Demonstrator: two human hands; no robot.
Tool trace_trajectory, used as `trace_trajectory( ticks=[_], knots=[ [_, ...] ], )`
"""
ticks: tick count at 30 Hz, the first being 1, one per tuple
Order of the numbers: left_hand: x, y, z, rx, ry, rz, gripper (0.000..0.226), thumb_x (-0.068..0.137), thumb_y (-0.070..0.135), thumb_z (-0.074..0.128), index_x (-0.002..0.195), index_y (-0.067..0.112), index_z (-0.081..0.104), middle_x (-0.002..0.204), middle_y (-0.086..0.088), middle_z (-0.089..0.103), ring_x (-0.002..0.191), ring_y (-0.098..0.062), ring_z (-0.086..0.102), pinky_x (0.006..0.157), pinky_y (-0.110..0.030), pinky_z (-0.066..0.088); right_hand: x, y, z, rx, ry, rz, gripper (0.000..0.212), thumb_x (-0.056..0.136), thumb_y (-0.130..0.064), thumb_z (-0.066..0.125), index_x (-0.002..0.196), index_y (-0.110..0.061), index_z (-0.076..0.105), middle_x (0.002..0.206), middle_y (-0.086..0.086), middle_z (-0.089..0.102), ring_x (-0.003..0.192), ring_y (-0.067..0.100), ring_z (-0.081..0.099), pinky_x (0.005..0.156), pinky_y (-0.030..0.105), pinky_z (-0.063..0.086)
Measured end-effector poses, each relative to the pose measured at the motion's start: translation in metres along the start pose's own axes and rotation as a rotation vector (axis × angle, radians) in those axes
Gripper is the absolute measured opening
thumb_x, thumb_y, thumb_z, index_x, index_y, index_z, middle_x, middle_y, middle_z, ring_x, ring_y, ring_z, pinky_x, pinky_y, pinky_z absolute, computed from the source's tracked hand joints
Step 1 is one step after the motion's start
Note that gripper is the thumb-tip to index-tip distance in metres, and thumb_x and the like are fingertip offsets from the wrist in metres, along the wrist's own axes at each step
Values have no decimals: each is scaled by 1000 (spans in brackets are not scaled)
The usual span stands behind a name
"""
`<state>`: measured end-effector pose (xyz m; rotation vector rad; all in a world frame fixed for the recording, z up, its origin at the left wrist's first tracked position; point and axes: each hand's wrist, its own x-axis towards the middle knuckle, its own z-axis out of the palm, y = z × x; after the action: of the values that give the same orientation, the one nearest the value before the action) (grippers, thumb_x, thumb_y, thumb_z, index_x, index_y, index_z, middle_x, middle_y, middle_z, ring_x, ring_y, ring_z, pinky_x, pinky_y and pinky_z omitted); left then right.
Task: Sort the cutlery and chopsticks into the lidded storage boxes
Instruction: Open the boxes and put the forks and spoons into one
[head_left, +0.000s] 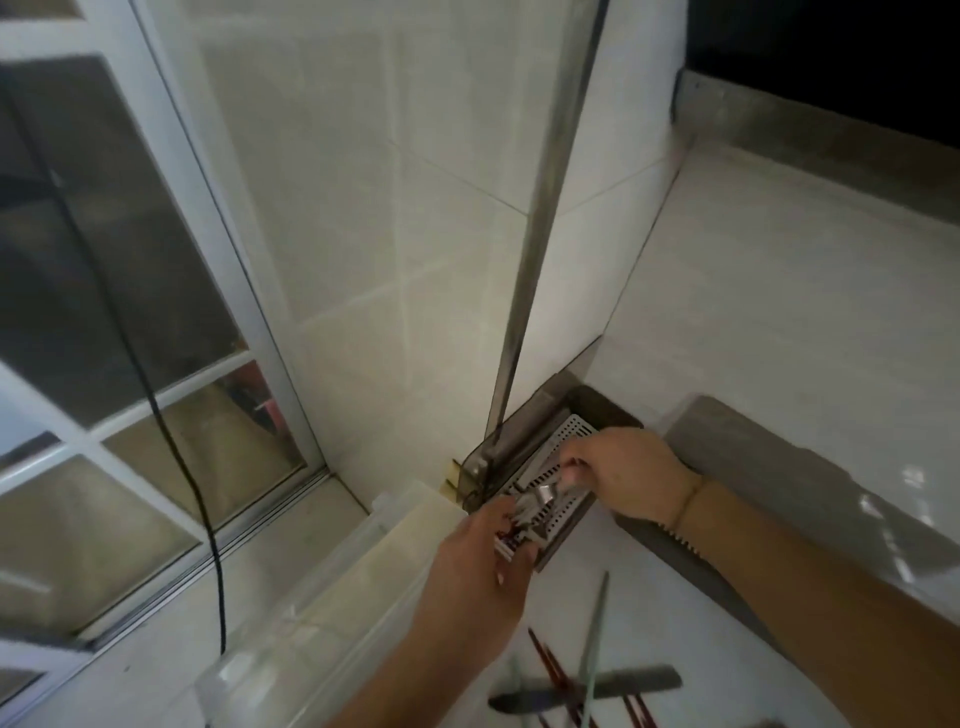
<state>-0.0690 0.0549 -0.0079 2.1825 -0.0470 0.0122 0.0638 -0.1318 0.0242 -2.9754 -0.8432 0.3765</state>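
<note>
Over the open storage box (563, 470), both hands' grips (483, 566) (623, 475) hold blurred cutlery (540, 501), axis unclear

From my remote feed I see a corner of large pale cream wall tiles (363, 218) with thin light grout lines. On the left stands a white-framed window with several glass panes (130, 291); the glass looks dim and brownish, with a red shape showing faintly through a lower pane. A thin black cable (171, 426) hangs in front of the window down toward the sill. The white glossy tabletop (779, 291) spreads to the right, catching small bright reflections. Along its far edge runs a dull grey metal strip (810, 130), and beyond that I see only darkness. The light is soft and subdued, the picture slightly blurred.
</note>
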Motion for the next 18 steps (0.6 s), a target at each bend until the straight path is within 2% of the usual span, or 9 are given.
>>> trace_trajectory(
  ticks=[2,6,10,15,18],
  knots=[
    [-2,-6,-3,4,3,26,35,90,36,58,124,40,49,106,22,56,77,5,60,68,-12,50,21,7,1,-82,-26,10,24,96,-34,45,109,-25,63,102,-4,68,93,15,61,80,30,49],
    [-6,-12,-5,1,-37,48,30,89,34,59,119,32,57,102,20,56,77,1,59,71,-15,49,54,5,22,-137,-183,54,30,95,-33,47,119,-22,59,114,3,65,105,21,59,92,35,47],
    [-10,-11,-3,5,-125,76,25,90,36,57,114,31,61,101,20,56,78,-3,60,74,-12,46,68,10,47,-155,-262,91,30,95,-39,45,115,-22,60,111,5,65,102,23,60,85,32,47],
    [-15,-6,2,-5,-161,74,25,91,39,57,115,33,60,100,20,57,76,-3,60,75,-15,47,62,14,68,-44,-108,136,28,95,-38,44,113,-22,59,108,4,68,97,22,61,83,30,48],
    [-18,2,7,-10,-193,104,23,91,40,56,113,34,60,99,21,57,77,-2,59,71,-10,45,43,13,59,64,108,148,25,91,-29,50,112,-24,62,103,1,70,94,21,63,77,26,43]
  ],
)
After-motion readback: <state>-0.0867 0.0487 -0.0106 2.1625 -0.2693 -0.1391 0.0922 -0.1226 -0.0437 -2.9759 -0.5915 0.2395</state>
